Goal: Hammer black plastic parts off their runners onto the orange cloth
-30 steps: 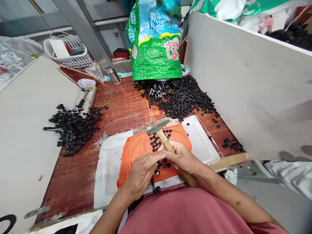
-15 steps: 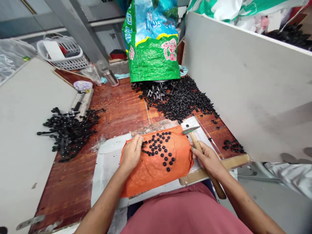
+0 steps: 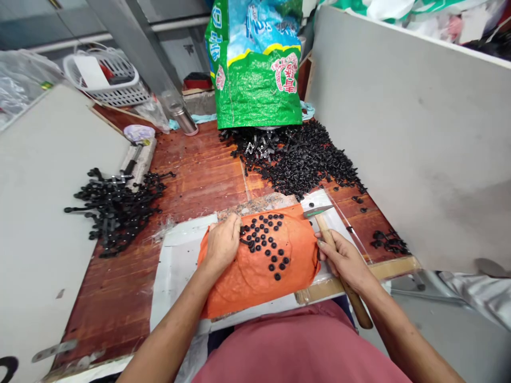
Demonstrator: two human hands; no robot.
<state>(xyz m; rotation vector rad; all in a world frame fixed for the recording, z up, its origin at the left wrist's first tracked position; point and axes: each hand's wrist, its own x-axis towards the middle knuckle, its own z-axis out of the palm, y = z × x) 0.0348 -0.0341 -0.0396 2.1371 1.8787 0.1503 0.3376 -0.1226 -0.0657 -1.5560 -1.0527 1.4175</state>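
Note:
My left hand [image 3: 224,240] is closed, knuckles up, at the left part of an orange cloth [image 3: 239,287] wrapped over a flat block. Black strips with round ends [image 3: 245,242] poke out from under its fingers, partly hidden. Several small round black caps [image 3: 263,234] lie scattered on the cloth beside that hand. My right hand [image 3: 344,258] grips the wooden handle of a hammer [image 3: 325,234] at the cloth's right edge. The hammer's narrow metal head points away from me, over the white sheet [image 3: 175,266], and its handle end hangs by my lap.
Black strips [image 3: 120,210] are heaped at the left, near a metal tool. A larger pile of small black parts [image 3: 307,159] spreads below a green sack [image 3: 259,96]. Grey boards [image 3: 399,133] stand at the sides. A metal flask [image 3: 184,119] and white basket [image 3: 107,80] are at the back left.
My view has shifted slightly. My left hand has moved a little to the right over the black strips, covering more of them. The hammer stays in my right hand, almost unmoved.

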